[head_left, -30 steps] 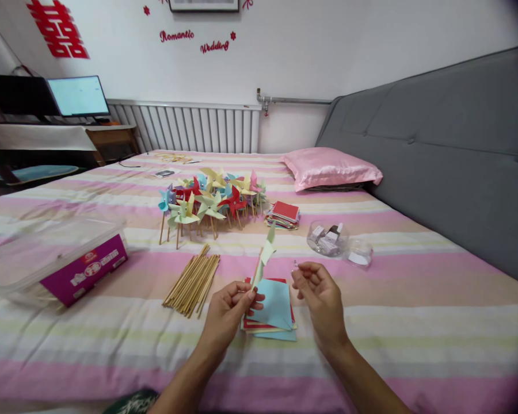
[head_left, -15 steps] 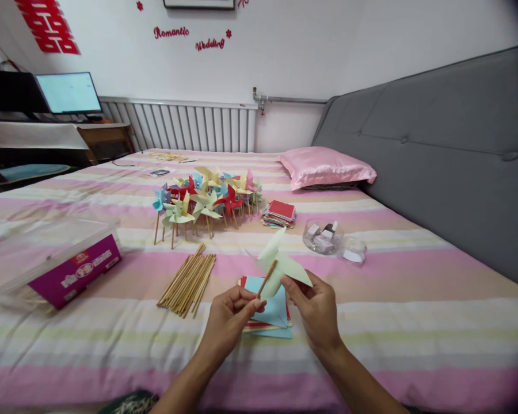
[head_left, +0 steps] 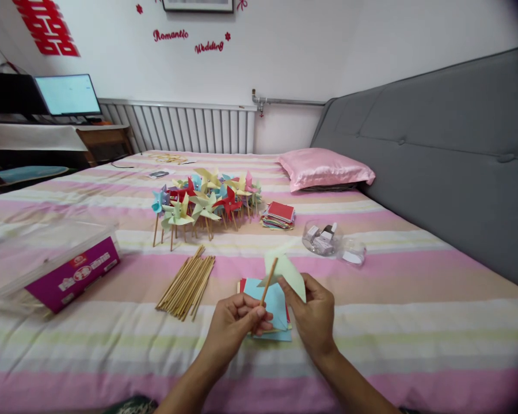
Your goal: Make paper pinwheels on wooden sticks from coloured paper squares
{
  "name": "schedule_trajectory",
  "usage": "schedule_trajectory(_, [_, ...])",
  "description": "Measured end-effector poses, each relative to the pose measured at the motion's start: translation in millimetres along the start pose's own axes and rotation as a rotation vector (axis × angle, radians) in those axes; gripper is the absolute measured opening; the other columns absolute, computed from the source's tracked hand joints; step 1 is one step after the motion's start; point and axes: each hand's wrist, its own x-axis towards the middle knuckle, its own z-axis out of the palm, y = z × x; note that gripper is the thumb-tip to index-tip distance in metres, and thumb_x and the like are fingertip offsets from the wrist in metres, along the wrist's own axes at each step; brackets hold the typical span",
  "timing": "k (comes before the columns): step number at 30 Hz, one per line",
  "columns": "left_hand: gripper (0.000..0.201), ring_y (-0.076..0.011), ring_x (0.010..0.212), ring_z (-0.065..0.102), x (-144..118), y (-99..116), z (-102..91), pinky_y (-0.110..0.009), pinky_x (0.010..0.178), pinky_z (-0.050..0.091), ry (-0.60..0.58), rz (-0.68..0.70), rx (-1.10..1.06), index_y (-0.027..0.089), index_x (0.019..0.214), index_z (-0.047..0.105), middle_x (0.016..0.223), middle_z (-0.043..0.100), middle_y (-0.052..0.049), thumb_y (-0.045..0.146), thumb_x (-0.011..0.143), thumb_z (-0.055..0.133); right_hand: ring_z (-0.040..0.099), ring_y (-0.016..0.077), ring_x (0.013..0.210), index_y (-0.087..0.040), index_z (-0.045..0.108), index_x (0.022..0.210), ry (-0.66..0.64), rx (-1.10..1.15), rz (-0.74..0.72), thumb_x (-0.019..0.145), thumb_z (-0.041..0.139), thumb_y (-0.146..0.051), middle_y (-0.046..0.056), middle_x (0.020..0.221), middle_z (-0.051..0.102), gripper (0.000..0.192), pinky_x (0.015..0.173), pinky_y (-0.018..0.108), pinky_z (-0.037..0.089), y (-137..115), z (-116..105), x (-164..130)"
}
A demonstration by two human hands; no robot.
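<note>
A pale green paper pinwheel on a thin wooden stick is held up over the bed. My left hand pinches the lower part of the stick between thumb and fingers. With its thumb and fingers, my right hand grips a blade of the pinwheel. Beneath both hands lies a pile of paper squares, light blue on top with red and yellow edges showing. To the left rests a bundle of wooden sticks. Behind it stands a cluster of colourful pinwheels.
A clear plastic box with a purple label is at the left. Further back sit a stack of paper squares, a round clear container of small packets, and its neighbouring clear dish. A pink pillow lies near the grey headboard.
The pinwheel has turned on its stick, its blades now at a different angle. My left hand has shifted slightly right and down, and the stick stands more upright.
</note>
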Motion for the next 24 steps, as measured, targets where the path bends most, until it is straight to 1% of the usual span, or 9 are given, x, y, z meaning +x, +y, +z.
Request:
schedule_trajectory(4, [0.029, -0.0140, 0.054, 0.064, -1.6, 0.2, 0.2, -0.020, 0.049, 0.044, -0.042, -0.007, -0.020, 0.010, 0.071, 0.059, 0.065, 0.071, -0.009, 0.034, 0.065, 0.074, 0.047, 0.0109, 0.055, -0.017, 0.058, 0.068, -0.015, -0.010, -0.133, 0.073, 0.063, -0.022, -0.002, 0.060, 0.053, 0.009, 0.051, 0.022, 0.039, 3.4, 0.3, -1.3])
schedule_trajectory(7, [0.026, -0.0128, 0.056, 0.064, -1.8, -0.4, -1.2, -0.020, 0.052, 0.045, -0.076, -0.005, -0.040, 0.010, 0.073, 0.060, 0.067, 0.071, -0.008, 0.033, 0.069, 0.071, 0.047, 0.0098, 0.054, -0.017, 0.062, 0.074, -0.046, -0.021, -0.226, 0.074, 0.062, -0.020, -0.001, 0.068, 0.056, 0.003, 0.050, 0.022, 0.039, 2.7, -0.9, -2.2])
schedule_trajectory(10, [0.024, -0.0122, 0.057, 0.063, -0.9, -0.8, -2.9, -0.021, 0.056, 0.046, -0.085, 0.010, -0.088, 0.011, 0.075, 0.060, 0.068, 0.070, -0.007, 0.033, 0.071, 0.069, 0.046, 0.0093, 0.054, -0.017, 0.062, 0.074, -0.051, -0.027, -0.257, 0.073, 0.065, -0.022, 0.000, 0.068, 0.056, 0.006, 0.051, 0.022, 0.039, 1.6, -3.1, -2.4])
schedule_trajectory(12, [0.023, -0.0124, 0.058, 0.063, -0.1, -1.0, -3.6, -0.022, 0.057, 0.047, -0.076, 0.012, -0.118, 0.011, 0.076, 0.060, 0.069, 0.070, -0.007, 0.032, 0.071, 0.069, 0.046, 0.0097, 0.054, -0.017, 0.058, 0.067, -0.019, -0.008, -0.197, 0.074, 0.064, -0.026, -0.002, 0.061, 0.052, 0.013, 0.051, 0.022, 0.039, 2.4, -4.0, -1.6])
schedule_trajectory(14, [0.023, -0.0124, 0.058, 0.063, 0.4, -1.4, -4.2, -0.022, 0.058, 0.047, -0.069, 0.010, -0.136, 0.012, 0.076, 0.059, 0.069, 0.070, -0.006, 0.032, 0.072, 0.069, 0.045, 0.0092, 0.052, -0.017, 0.057, 0.066, -0.025, 0.043, -0.066, 0.076, 0.063, -0.032, -0.003, 0.057, 0.049, 0.020, 0.050, 0.022, 0.038, 4.1, -3.9, -0.2])
schedule_trajectory(16, [0.022, -0.0122, 0.059, 0.063, 0.7, -2.1, -4.6, -0.022, 0.058, 0.047, -0.076, 0.009, -0.143, 0.011, 0.077, 0.059, 0.070, 0.069, -0.007, 0.032, 0.073, 0.068, 0.046, 0.0084, 0.049, -0.016, 0.059, 0.075, -0.093, 0.123, 0.129, 0.077, 0.060, -0.041, -0.001, 0.063, 0.054, 0.025, 0.046, 0.021, 0.036, 5.6, -2.6, 1.5])
schedule_trajectory(19, [0.021, -0.0119, 0.060, 0.062, 1.2, -3.4, -4.8, -0.022, 0.060, 0.047, -0.097, 0.009, -0.144, 0.012, 0.079, 0.059, 0.070, 0.069, -0.006, 0.032, 0.076, 0.065, 0.053, 0.0092, 0.049, -0.015, 0.061, 0.086, -0.249, 0.257, 0.428, 0.078, 0.054, -0.051, 0.003, 0.074, 0.061, 0.038, 0.044, 0.020, 0.035, 5.1, 0.4, 2.4])
schedule_trajectory(21, [0.020, -0.0118, 0.061, 0.062, 1.6, -4.3, -4.6, -0.023, 0.062, 0.047, -0.108, 0.013, -0.141, 0.012, 0.079, 0.059, 0.070, 0.069, -0.006, 0.031, 0.078, 0.063, 0.053, 0.0087, 0.050, -0.013, 0.062, 0.080, -0.337, 0.324, 0.501, 0.075, 0.059, -0.049, 0.003, 0.070, 0.061, 0.036, 0.045, 0.020, 0.035, 2.9, 1.9, 1.7])
schedule_trajectory(24, [0.019, -0.0118, 0.061, 0.061, 2.4, -5.3, -4.3, -0.024, 0.063, 0.047, -0.128, 0.019, -0.143, 0.012, 0.077, 0.059, 0.069, 0.068, -0.006, 0.031, 0.079, 0.062, 0.046, 0.0051, 0.047, -0.012, 0.062, 0.067, -0.374, 0.372, 0.475, 0.068, 0.070, -0.040, 0.000, 0.060, 0.057, 0.029, 0.046, 0.018, 0.033, -0.5, 2.6, 0.7])
